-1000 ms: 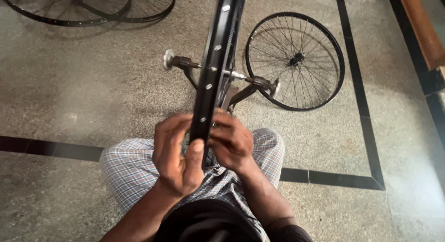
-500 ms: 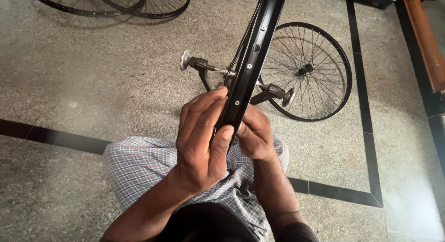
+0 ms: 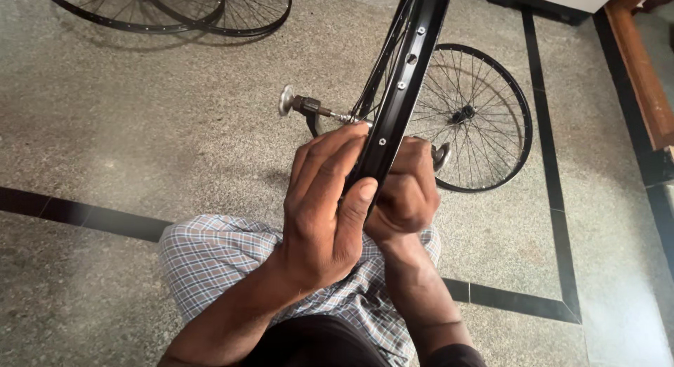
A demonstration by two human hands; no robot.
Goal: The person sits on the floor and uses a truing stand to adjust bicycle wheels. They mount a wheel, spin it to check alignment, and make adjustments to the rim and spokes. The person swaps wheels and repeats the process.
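We look down on a person seated on a speckled stone floor (image 3: 126, 149), both hands at work on a black bicycle rim (image 3: 411, 65) that rises edge-on from the lap toward the top of the frame. The left hand (image 3: 323, 205) wraps the rim's near end, fingers laid flat along its left wall and the thumb pressed against its inner face, so the hand is nearly closed around the metal. The right hand (image 3: 407, 191) curls into a tight fist against the rim's right side, just behind the left; we cannot tell whether it pinches a spoke or some small part, as the fingers hide it. Small holes dot the rim's inner face.

Behind the hands a metal truing stand (image 3: 309, 106) with a round knob stands on the floor. A built spoked wheel (image 3: 484, 121) lies flat just beyond it, to the right. Two more wheels (image 3: 175, 9) lie overlapped at the top left, well apart from the hands. A checked cloth (image 3: 210, 261) covers the person's legs, and black inlaid bands (image 3: 554, 219) cross the floor.
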